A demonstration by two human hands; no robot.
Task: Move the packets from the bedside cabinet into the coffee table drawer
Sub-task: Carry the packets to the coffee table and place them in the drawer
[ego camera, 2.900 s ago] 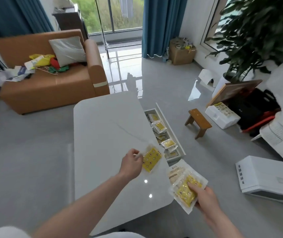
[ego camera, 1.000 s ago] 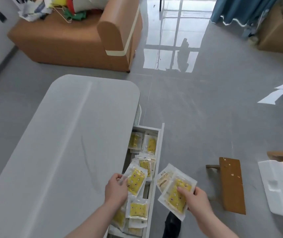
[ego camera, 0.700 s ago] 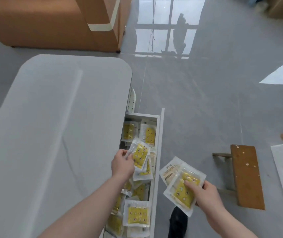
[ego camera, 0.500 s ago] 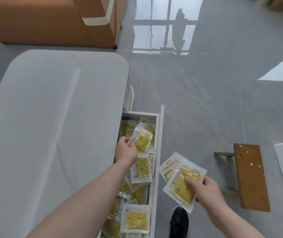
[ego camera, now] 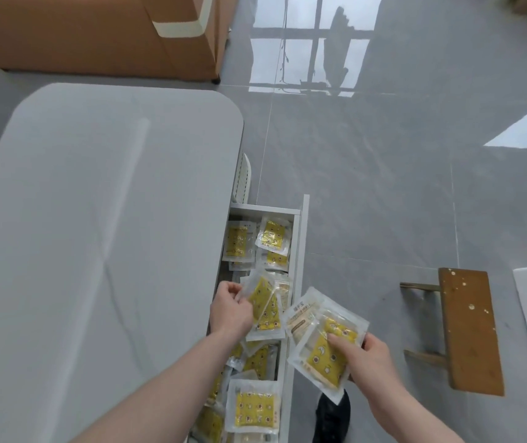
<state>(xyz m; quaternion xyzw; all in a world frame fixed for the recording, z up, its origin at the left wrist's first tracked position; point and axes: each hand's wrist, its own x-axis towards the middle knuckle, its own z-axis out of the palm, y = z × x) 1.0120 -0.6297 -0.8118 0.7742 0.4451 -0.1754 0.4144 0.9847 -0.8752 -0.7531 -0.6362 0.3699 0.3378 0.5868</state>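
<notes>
While our left hand [ego camera: 230, 310] pinches one packet [ego camera: 263, 302] over the open drawer [ego camera: 300, 251] and our right hand [ego camera: 362, 353] clasps a fanned stack [ego camera: 322, 340], we judge these light, slippery, limp pouches best gripped by their sealed edges.

This is a home living room. A tan sofa [ego camera: 96, 36] stands on glossy grey floor tiles [ego camera: 383, 187] that mirror a window, and beside it a pale coffee table surface [ego camera: 96, 219] has an open drawer [ego camera: 302, 251]. A small wooden stool [ego camera: 469, 330] sits on the floor nearby.
</notes>
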